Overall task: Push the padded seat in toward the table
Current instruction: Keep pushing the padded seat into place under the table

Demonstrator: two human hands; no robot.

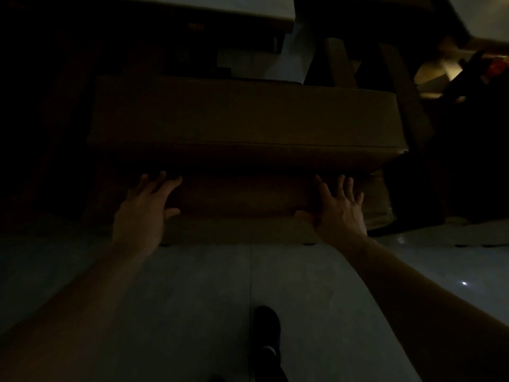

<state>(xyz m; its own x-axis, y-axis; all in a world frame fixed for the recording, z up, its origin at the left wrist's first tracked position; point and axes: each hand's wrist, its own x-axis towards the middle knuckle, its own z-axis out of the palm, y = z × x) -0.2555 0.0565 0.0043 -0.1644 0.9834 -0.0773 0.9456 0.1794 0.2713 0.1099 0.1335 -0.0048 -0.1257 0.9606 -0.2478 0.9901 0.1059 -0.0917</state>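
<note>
I am looking down in dim light at the floor (303,285), the worktop (220,9) ahead, and the seat (242,119) lying just short of it. My left hand (143,213) and right hand (338,213) are pressing its near side, fingers (343,186) spread wide, gripping nothing. I am judging that low, even pressure from both palms should be keeping it sliding straight.

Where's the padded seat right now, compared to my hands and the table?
In the head view the padded seat fills the middle, just beyond the left hand and right hand, whose fingers spread against its near side. The table lies beyond it, at the top.
</note>
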